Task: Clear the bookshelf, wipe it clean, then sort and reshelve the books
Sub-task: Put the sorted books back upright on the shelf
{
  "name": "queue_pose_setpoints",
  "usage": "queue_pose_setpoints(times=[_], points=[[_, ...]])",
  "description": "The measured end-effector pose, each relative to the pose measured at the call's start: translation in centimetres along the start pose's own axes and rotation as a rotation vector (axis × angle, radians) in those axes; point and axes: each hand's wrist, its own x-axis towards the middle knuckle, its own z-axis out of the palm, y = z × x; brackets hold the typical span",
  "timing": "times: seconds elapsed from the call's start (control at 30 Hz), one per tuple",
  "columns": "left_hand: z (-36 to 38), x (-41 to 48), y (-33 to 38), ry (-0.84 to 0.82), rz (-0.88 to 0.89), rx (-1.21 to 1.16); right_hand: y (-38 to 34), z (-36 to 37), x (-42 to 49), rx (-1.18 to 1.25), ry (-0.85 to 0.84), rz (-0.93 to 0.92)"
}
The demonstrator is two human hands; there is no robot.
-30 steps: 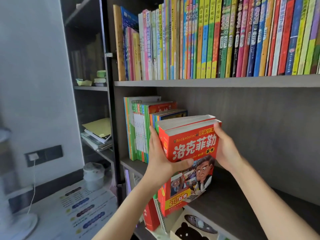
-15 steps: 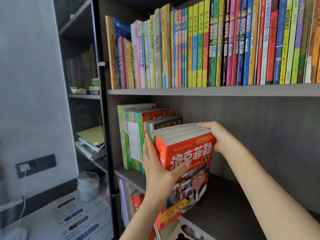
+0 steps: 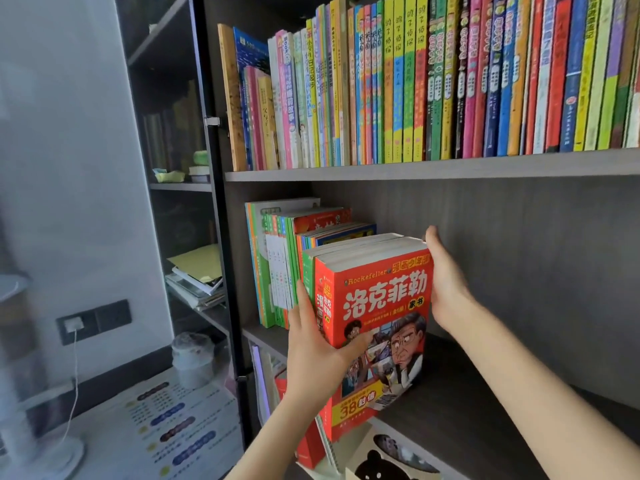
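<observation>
A thick red book (image 3: 384, 306) with a cartoon cover stands upright on the middle shelf (image 3: 467, 403), with more paperbacks pressed behind it. My left hand (image 3: 318, 344) grips the stack's spine side, thumb across the cover. My right hand (image 3: 446, 282) lies flat against the stack's far edge, fingers straight. To the left, several green and orange books (image 3: 277, 265) stand upright against the shelf's side wall.
The upper shelf (image 3: 433, 166) is packed with colourful upright books. A darker side cabinet (image 3: 187, 188) on the left holds papers and small items. Below sit more books and a bear-print box (image 3: 384, 462). A jar (image 3: 192, 358) stands on the desk by the wall.
The red stack has moved left and deeper onto the shelf, closer to the standing green books. My right hand slid from the top edge down to the far side.
</observation>
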Motion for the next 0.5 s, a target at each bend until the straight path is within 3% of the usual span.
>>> queue_pose_setpoints(times=[0.13,0.3,0.5], points=[[-1.8,-0.6,-2.4,-0.157,-0.106,0.122,6.4,-1.6,-5.0,-0.264,-0.142,-0.267],[-2.4,-0.6,-2.7,-0.155,-0.051,0.299,12.3,-2.4,-5.3,-0.546,-0.205,-0.16],[0.4,1.3,-3.5,-0.026,-0.06,0.334,13.2,-2.2,-0.7,-0.462,-0.205,-0.161]])
